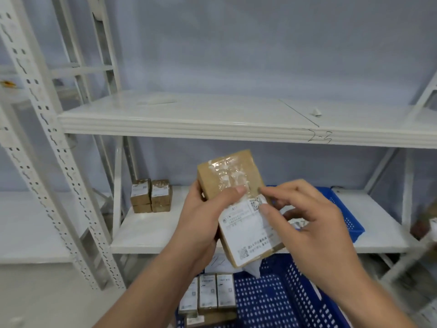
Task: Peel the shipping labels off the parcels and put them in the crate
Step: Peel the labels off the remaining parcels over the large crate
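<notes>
The blue crate (283, 301) lies below both hands; the parcel (227, 174), long axis running up and away, is gripped by the left hand (203, 218); the right hand (309, 218) is nearer its shipping label (250, 233); right fingers (279, 194) pinch the label's upper corner.

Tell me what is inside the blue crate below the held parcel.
In the blue crate, labelled brown parcels sit at the left, bare perforated floor beside them. The right forearm covers the crate's right side.

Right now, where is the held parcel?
Centre of head view: parcel gripped by the left hand, right hand pinching its label, above the lower blue crate.
</notes>
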